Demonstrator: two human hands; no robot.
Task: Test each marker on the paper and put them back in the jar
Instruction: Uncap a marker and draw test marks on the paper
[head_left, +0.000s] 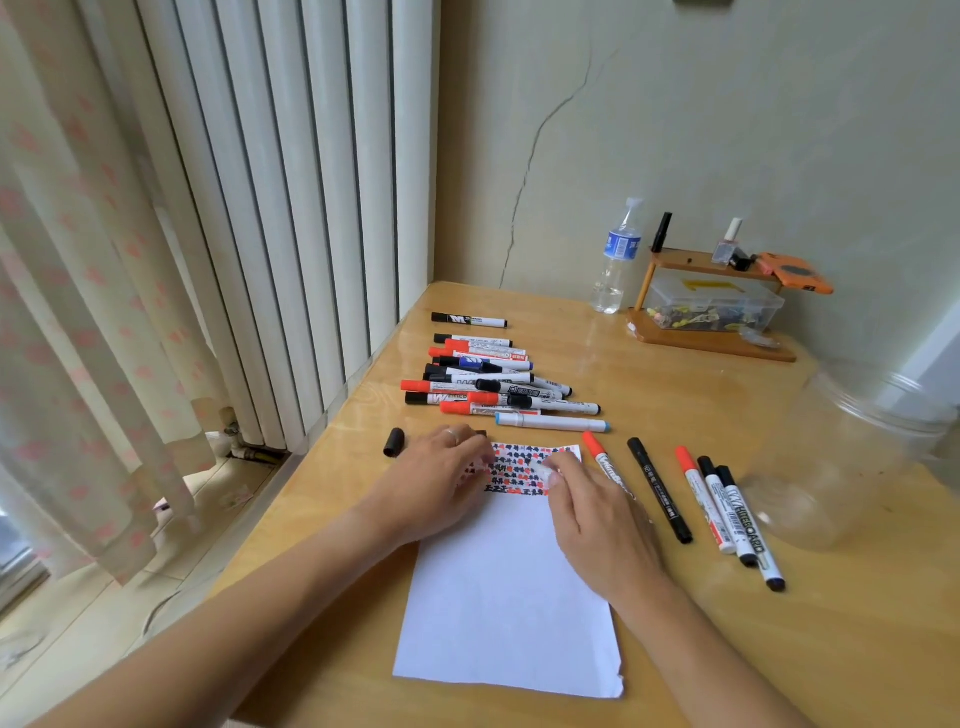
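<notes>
White paper (506, 597) lies on the wooden table (727, 649), its top strip filled with red and black test marks (519, 462). My left hand (441, 473) rests flat on the paper's top left corner. My right hand (592, 519) grips a white-barrelled marker (548, 472) whose tip sits among the marks. A loose black cap (394, 442) lies left of the paper. Beyond the paper lies a pile of capped markers (493, 382). Several more markers (701, 499) lie in a row right of the paper. The clear jar (841, 457) lies on its side at the right.
A water bottle (616, 260) and a wooden shelf (711, 340) with a plastic box stand against the back wall. An orange case (795, 273) sits on the shelf top. A radiator (291, 208) and a curtain (78, 286) lie beyond the table's left edge.
</notes>
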